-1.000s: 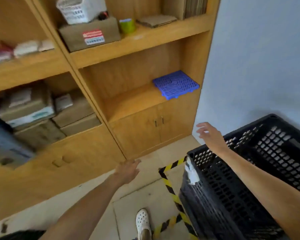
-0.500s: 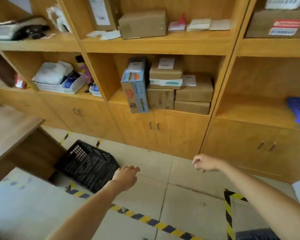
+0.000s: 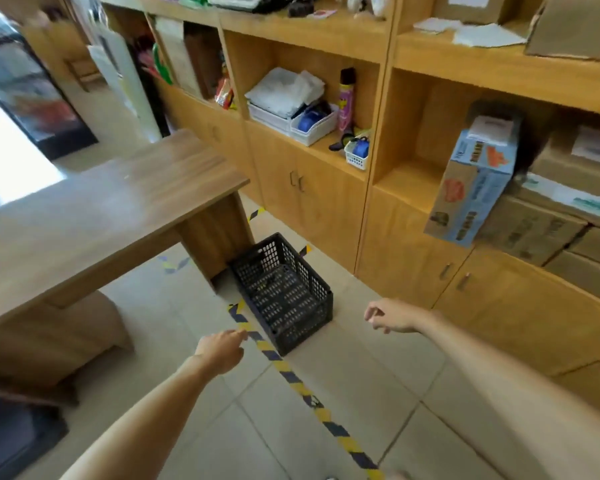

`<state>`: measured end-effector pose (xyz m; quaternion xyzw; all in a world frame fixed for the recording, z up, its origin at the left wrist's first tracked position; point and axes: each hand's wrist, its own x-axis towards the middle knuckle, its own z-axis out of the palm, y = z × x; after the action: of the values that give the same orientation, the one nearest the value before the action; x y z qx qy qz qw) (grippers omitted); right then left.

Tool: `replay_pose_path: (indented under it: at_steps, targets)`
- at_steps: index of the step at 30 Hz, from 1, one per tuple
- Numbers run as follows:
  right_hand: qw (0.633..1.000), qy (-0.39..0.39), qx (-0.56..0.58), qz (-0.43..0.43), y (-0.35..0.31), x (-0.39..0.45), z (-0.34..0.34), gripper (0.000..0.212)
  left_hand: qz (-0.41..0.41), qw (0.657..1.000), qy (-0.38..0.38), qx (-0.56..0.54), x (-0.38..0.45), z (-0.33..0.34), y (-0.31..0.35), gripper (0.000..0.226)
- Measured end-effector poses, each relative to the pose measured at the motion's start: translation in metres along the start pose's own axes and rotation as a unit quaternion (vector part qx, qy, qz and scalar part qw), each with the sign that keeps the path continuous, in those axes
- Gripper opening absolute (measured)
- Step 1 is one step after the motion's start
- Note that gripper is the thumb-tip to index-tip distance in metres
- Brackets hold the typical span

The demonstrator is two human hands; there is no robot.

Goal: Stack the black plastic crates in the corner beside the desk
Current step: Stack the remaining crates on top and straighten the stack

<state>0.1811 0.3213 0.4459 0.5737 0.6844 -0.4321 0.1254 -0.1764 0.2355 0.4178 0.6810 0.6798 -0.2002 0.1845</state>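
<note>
One black plastic crate [image 3: 284, 292] stands upright on the tiled floor, beside the desk's [image 3: 94, 216] side panel and in front of the shelving. Both my arms reach forward, short of it. My left hand [image 3: 222, 349] hovers just left of the crate's near corner, fingers loosely curled and holding nothing. My right hand [image 3: 390, 318] hangs to the crate's right, fingers relaxed and empty. Neither hand touches the crate.
A yellow-and-black tape line [image 3: 291, 375] runs across the floor past the crate. Wooden shelving [image 3: 378, 161] with cabinet doors, boxes and trays fills the wall behind. A tilted blue carton [image 3: 471, 181] leans out of a shelf at right.
The view has swung left from the corner with another black crate to the desk. The crate by the desk is now nearer and central. Both hands stay empty.
</note>
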Motion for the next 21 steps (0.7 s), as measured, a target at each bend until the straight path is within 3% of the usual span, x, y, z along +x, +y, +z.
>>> replay_pose_path:
  at_steps: [8, 16, 21]
  targets:
    - [0.993, -0.091, -0.071, -0.018, -0.056, 0.120, -0.030, 0.021, -0.050, 0.998, 0.002, -0.036, 0.067, -0.018, -0.046, 0.044]
    - [0.992, -0.076, -0.102, -0.023, -0.101, 0.237, -0.133, 0.025, -0.078, 0.993, 0.026, -0.087, 0.178, -0.091, -0.070, 0.036]
    - [0.991, -0.060, -0.116, -0.011, -0.131, 0.285, -0.176, 0.027, -0.055, 0.993, 0.034, -0.094, 0.224, -0.118, -0.079, 0.039]
